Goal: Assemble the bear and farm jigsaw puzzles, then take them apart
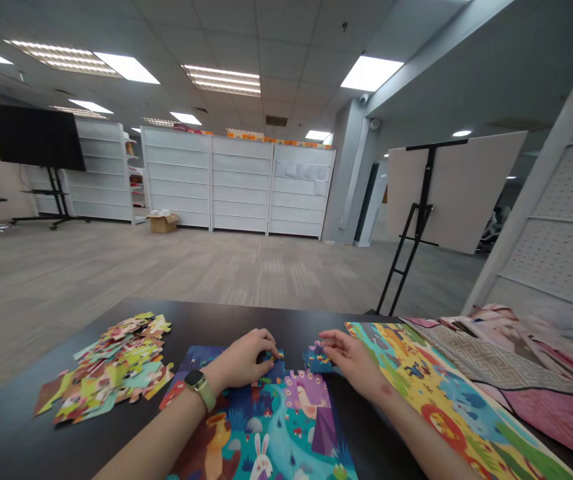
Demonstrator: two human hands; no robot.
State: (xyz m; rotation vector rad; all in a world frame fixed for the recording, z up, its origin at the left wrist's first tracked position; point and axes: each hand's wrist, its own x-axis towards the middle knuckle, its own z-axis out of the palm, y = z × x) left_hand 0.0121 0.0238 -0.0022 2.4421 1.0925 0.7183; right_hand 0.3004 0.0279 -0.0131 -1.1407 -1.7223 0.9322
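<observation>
A partly assembled jigsaw puzzle (279, 427) with a rabbit, a bear and a purple bird lies on the dark table in front of me. My left hand (247, 357), a watch on its wrist, rests over the puzzle's upper edge. Its thumb and fingers close on a small blue puzzle piece (279, 356), partly covered by the fingertips. To the right, my right hand (349, 357) pinches another blue puzzle piece (316, 361) at its right side. This piece is just beyond the upper right edge of the assembled part, with dark tabletop showing between it and the left-hand piece.
Loose puzzle pieces (116, 370) are heaped on the left of the table (206, 317). A colourful animal picture board (441, 393) lies at the right, beside folded pink and beige fabric (531, 373). Beyond stand an easel (419, 220) and white shelves (241, 187).
</observation>
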